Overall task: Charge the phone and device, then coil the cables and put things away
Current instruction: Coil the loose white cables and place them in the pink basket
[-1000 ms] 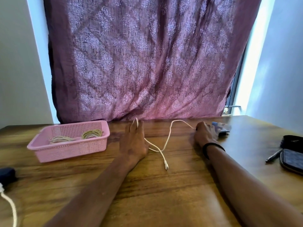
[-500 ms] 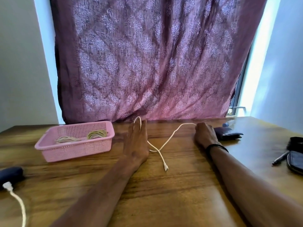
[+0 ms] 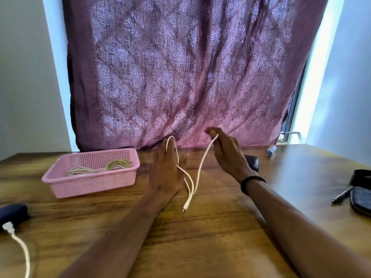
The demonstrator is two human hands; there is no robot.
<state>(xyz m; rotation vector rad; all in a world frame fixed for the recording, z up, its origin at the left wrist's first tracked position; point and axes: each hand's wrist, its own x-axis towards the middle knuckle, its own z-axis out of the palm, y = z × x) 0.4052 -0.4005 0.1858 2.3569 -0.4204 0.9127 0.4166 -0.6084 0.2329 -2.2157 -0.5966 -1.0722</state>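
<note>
Right hand (image 3: 226, 155) risen, pinching cable (image 3: 197, 173); plug points down; left hand (image 3: 166, 173) flat, looped.

A long wooden table (image 3: 210, 237) stood before a patterned mauve curtain (image 3: 180, 67). On its left part sat a pink perforated plastic basket (image 3: 92, 177), and in it lay two coiled cables (image 3: 118, 164) side by side. Right of the basket, the left hand (image 3: 165, 173) stood over the table's middle with a thin white cable (image 3: 197, 173) looped over its fingertips; the right hand (image 3: 226, 155) was beside it, further right, pinching the same cable, whose plug hung between the forearms. Behind the right hand lay a dark flat phone (image 3: 253, 162). At the near left edge lay a dark rounded device (image 3: 12, 214) with a thick white cable (image 3: 20, 245) plugged in.
</note>
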